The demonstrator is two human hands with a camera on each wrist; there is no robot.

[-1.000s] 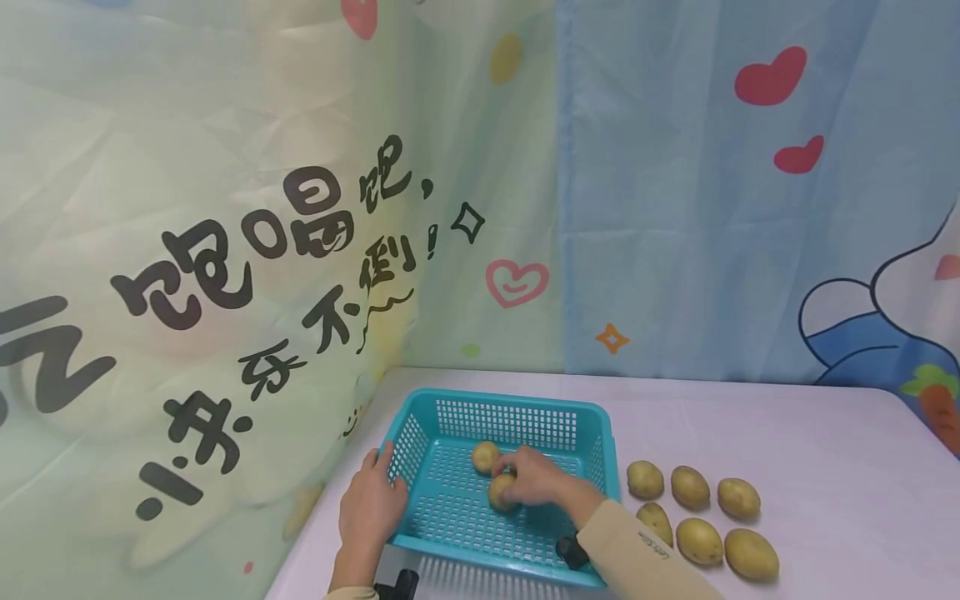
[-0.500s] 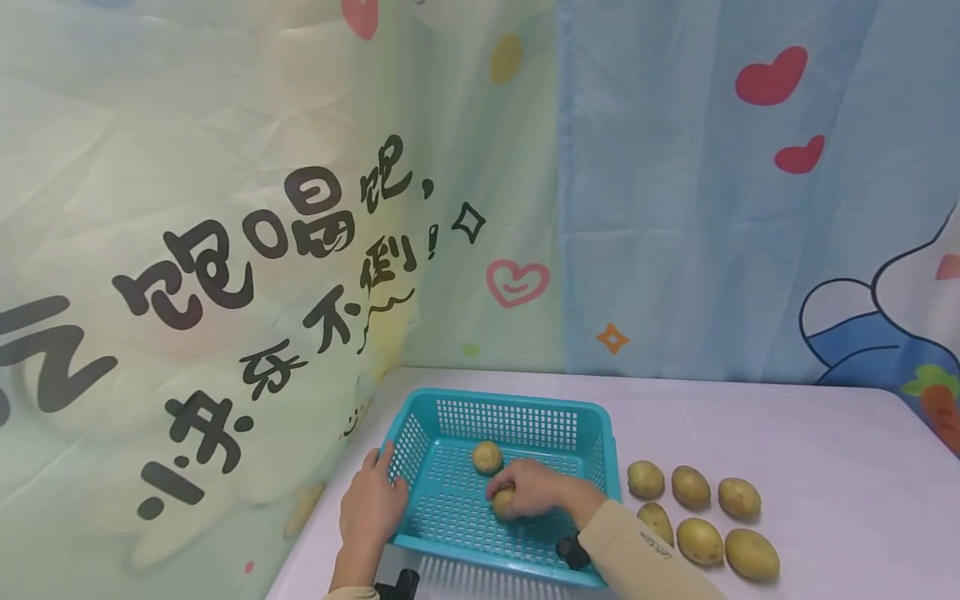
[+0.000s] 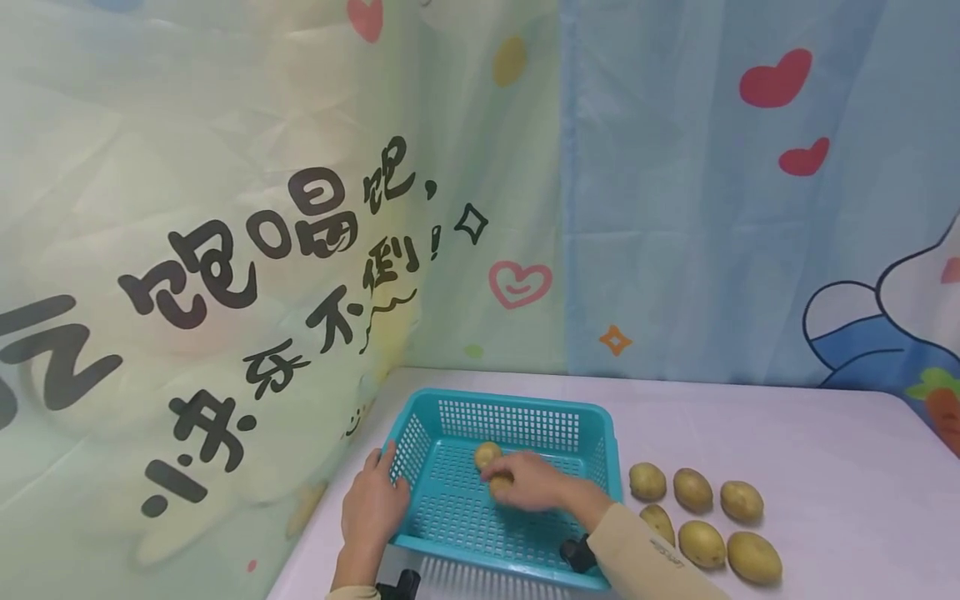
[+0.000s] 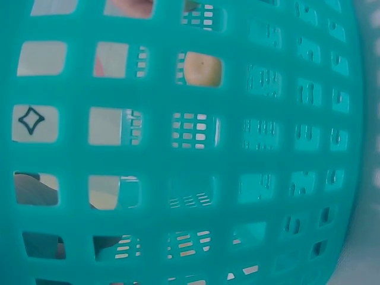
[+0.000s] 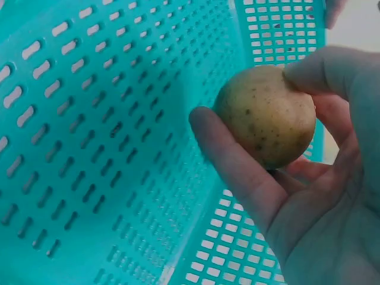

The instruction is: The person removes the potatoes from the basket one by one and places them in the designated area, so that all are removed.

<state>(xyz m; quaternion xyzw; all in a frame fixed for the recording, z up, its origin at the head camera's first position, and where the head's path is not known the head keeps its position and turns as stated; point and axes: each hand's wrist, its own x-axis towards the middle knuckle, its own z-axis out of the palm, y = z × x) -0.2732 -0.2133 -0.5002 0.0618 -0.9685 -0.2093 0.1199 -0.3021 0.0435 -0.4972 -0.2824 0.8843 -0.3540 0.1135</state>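
My right hand [image 3: 534,481] is inside the turquoise plastic basket [image 3: 517,400], its thumb and fingers curled round a potato [image 5: 264,116]. In the right wrist view this potato is round, yellow-brown and dark-speckled, held above the slotted basket floor. Another potato [image 3: 487,454] lies in the basket just beyond the held one. At the basket's left side my left hand [image 3: 375,498] grips the rim, thumb on the inner side. Through the perforated wall [image 4: 196,159] in the left wrist view, a small part of a potato [image 4: 203,69] shows; the left hand's fingers are mostly out of sight there.
Several loose potatoes [image 3: 701,543] stand in two rows on the white tabletop [image 3: 840,483], right of the basket and partly behind the right sleeve [image 3: 648,550]. Printed curtains [image 3: 480,167] hang along the left and back edges.
My right hand lowered the held potato toward the front, then brought it back toward the other potato in the basket. My left hand has stayed on the rim.
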